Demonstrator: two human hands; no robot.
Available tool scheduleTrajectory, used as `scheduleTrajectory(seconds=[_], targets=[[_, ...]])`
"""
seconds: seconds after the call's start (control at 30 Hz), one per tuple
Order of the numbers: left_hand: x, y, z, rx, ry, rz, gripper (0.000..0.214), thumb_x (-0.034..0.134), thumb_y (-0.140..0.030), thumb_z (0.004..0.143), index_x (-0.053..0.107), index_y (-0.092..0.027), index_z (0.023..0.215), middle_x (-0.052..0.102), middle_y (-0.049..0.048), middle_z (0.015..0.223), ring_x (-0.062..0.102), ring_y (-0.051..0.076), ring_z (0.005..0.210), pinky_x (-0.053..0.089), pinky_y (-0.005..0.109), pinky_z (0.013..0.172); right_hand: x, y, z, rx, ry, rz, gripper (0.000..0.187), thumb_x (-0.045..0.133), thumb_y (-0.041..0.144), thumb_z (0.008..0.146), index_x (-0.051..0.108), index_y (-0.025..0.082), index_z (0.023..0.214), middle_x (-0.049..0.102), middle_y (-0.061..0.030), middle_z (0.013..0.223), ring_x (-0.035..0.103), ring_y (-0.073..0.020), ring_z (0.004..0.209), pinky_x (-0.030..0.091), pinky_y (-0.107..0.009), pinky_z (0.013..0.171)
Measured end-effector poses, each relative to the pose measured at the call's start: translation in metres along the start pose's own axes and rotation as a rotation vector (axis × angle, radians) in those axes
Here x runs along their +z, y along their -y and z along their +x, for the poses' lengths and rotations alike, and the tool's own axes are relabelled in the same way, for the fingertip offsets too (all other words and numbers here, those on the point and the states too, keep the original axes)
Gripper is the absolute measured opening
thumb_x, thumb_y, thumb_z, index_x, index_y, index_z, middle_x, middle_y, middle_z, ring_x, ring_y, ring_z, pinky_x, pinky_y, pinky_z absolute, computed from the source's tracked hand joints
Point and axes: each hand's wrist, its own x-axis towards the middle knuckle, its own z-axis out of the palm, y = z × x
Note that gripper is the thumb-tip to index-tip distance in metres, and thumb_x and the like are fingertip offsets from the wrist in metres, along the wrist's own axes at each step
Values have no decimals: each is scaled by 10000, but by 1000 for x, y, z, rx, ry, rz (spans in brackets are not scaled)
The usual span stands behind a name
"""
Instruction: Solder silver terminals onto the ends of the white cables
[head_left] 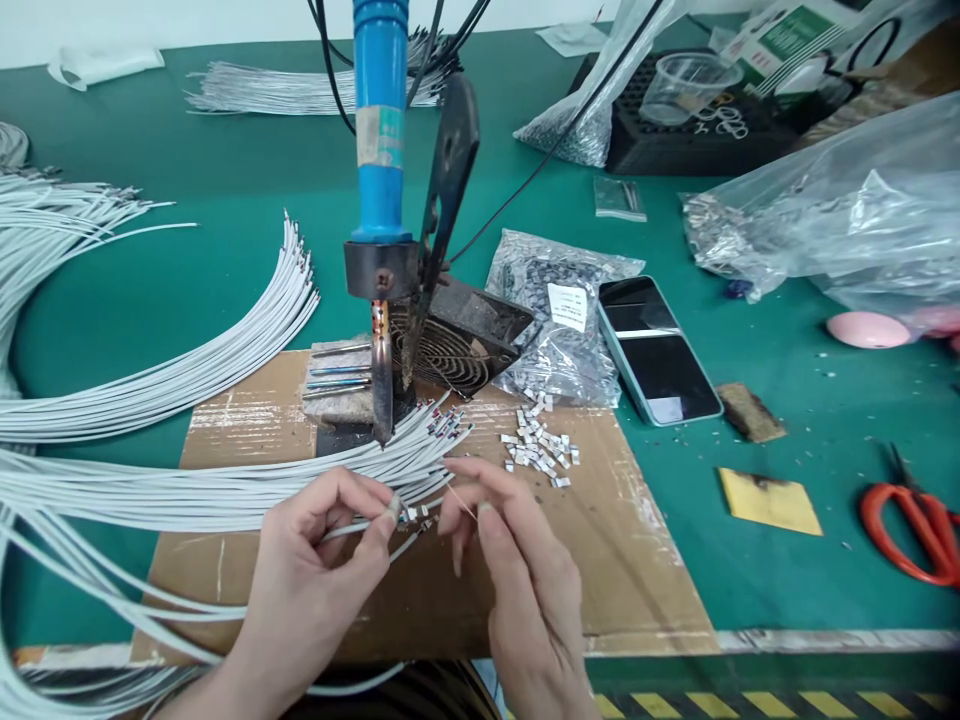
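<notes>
My left hand pinches a white cable between thumb and fingertips. At the cable's end, small white and metal pieces show just past the fingertips, too small to make out fully. Close by on the right, my right hand is closed on a thin strand of solder wire that sticks out towards the cables. Above both hands, a soldering iron with a blue handle is clamped upright, tip down. Its tip is over a bundle of white cables with coloured ends. Small white connectors lie scattered on the cardboard.
Behind the iron stands a small black fan. To the right are a bag of parts, a phone, a yellow sponge and red-handled scissors. Another curved cable bundle lies at left.
</notes>
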Motion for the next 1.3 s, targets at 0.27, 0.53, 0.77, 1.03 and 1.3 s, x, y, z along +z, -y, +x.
scheduleTrajectory(seconds=[0.27, 0.53, 0.77, 1.03, 1.3], targets=[[-3, 2, 7, 59, -29, 1, 136, 776, -169, 769, 688, -199, 670, 733, -3, 804, 688, 108, 746, 507, 135, 660, -1, 9, 10, -130, 34, -166, 207, 511, 217, 1049, 555, 247, 848, 578, 36, 813, 569, -118, 744, 456, -214, 675], [-2, -6, 13, 62, -61, 5, 141, 757, -183, 789, 676, -203, 676, 731, -14, 822, 690, 98, 747, 517, 130, 682, 5, 11, 16, -150, 38, -129, 177, 578, 146, 1001, 573, 255, 862, 732, -5, 1202, 697, -164, 1160, 509, -275, 983], [-8, -3, 22, 119, -26, 22, 149, 751, -160, 832, 685, -206, 706, 736, -9, 847, 706, 101, 747, 527, 122, 654, 14, 15, 18, -79, -29, -34, 208, 635, 142, 960, 593, 262, 795, 806, 46, 1136, 778, -136, 1051, 548, -232, 927], [-8, -4, 24, 125, -25, 4, 157, 747, -146, 847, 691, -206, 714, 737, -17, 848, 706, 91, 761, 528, 109, 678, 15, 14, 21, -13, -50, 21, 210, 654, 182, 949, 589, 254, 763, 825, 9, 1116, 793, -171, 1036, 564, -276, 954], [-8, -5, 28, 137, 0, 2, 170, 750, -129, 859, 689, -201, 717, 742, -13, 858, 713, 90, 782, 528, 102, 684, 14, 16, 25, 15, -57, 13, 213, 666, 180, 941, 601, 243, 749, 829, -35, 1103, 801, -213, 1011, 590, -339, 949]])
